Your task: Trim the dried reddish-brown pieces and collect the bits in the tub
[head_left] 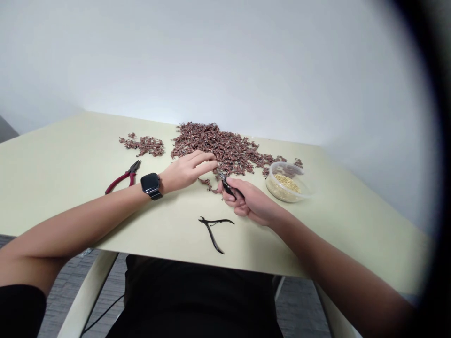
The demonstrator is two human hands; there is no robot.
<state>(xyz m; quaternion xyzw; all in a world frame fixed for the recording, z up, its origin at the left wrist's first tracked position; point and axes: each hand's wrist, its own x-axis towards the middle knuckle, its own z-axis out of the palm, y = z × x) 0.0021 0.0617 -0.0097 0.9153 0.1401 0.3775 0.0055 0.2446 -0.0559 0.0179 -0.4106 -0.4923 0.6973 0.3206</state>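
Observation:
My right hand (pixel 248 202) is wrapped round a small pair of pliers (pixel 227 186) with dark handles, its metal jaws pointing up and away from me. At those jaws, the fingertips of my left hand (pixel 192 170) come together in a pinch; whatever sits between them is too small to make out. Just beyond both hands spreads a big pile of small reddish-brown parts (pixel 214 143) with thin wire ends. A few loose parts (pixel 207 184) lie between the hands, close to the left fingers.
Black nippers (pixel 211 225) lie spread near the table's front edge. Red-handled pliers (pixel 123 178) rest by my left forearm, below a smaller heap of brown parts (pixel 150 146). On the right stands a clear round tub (pixel 273 188) with tiny gold-coloured pieces (pixel 287 183). A wall (pixel 211 61) borders the table (pixel 63 173).

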